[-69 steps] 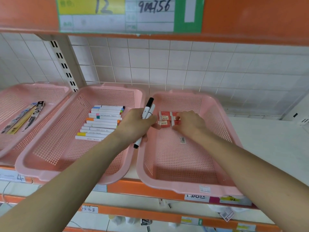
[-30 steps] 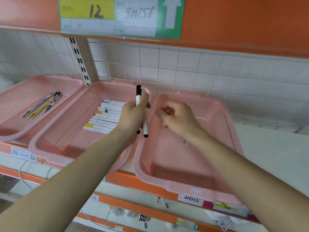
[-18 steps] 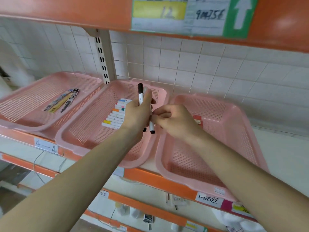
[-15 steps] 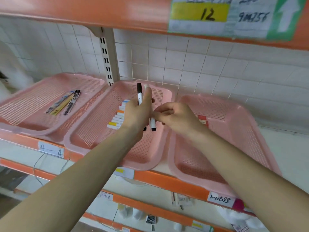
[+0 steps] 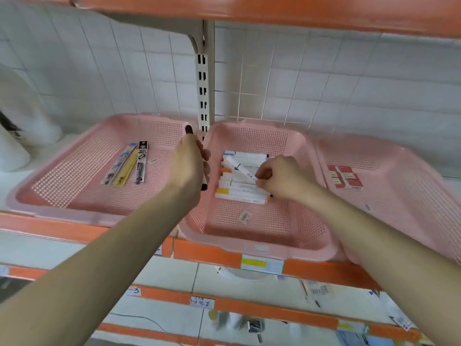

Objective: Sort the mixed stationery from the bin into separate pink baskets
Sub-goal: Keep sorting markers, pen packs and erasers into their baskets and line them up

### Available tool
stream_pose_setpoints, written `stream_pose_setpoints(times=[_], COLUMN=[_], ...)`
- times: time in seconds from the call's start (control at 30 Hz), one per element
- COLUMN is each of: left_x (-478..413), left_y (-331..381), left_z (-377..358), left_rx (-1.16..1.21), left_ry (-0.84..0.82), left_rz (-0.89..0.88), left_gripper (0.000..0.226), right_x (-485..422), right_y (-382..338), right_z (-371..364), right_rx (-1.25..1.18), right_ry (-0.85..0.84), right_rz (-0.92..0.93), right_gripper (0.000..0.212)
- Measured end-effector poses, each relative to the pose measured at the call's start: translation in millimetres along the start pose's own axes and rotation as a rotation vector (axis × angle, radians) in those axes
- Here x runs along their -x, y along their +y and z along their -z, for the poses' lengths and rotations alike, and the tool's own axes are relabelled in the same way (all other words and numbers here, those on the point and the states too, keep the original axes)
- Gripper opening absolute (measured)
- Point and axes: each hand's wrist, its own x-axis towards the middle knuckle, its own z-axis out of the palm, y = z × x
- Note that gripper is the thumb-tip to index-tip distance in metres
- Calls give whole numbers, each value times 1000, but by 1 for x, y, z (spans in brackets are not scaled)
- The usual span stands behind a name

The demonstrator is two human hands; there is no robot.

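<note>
On the head view I had three pink baskets side by side on the orange shelf. The left basket held three long packs, lying together near its middle. The middle basket held a neat row of markers, white barrels with coloured ends, laid front to back. The right basket held a few red boxes close to its left wall.

The left hand hovered over the gap between the left and middle baskets. Its fingers were curled round a pen held nearly upright, with a black end showing above the fist and another below it. I could not tell whether it gripped one pen or two. The right hand was over the middle basket, fingertips pinching one end of a white marker that lay slantwise across the row. Whether that marker already rested on the others I could not make out.

The bin was out of view, so I could not say how much was left in it. By my reckoning the sorting was well begun, since each basket had its own kind. The marker in the right hand looked close to being laid down with its fellows. The pen in the left had not yet gone to any basket.
</note>
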Motion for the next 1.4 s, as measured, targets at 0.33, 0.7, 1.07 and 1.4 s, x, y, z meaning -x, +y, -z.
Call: stream_pose_setpoints(times=[0.33, 0.7, 1.07, 1.4], left_x=[-8, -5, -7, -11], left_y=[3, -2, -2, -10], left_z=[26, 12, 10, 33], left_rx=[-100, -188, -687, -1074], left_ry=[-155, -276, -168, -197], left_rz=[-36, -68, -496, -668], left_gripper=[17, 13, 15, 34], right_x=[-15, 11, 17, 14], right_y=[-4, -21, -6, 0], right_z=[-18, 15, 18, -22], right_rx=[302, -477, -279, 172], right_ry=[-110, 5, 6, -180], right_rz=[-27, 99, 130, 123], right_gripper=[22, 19, 7, 9])
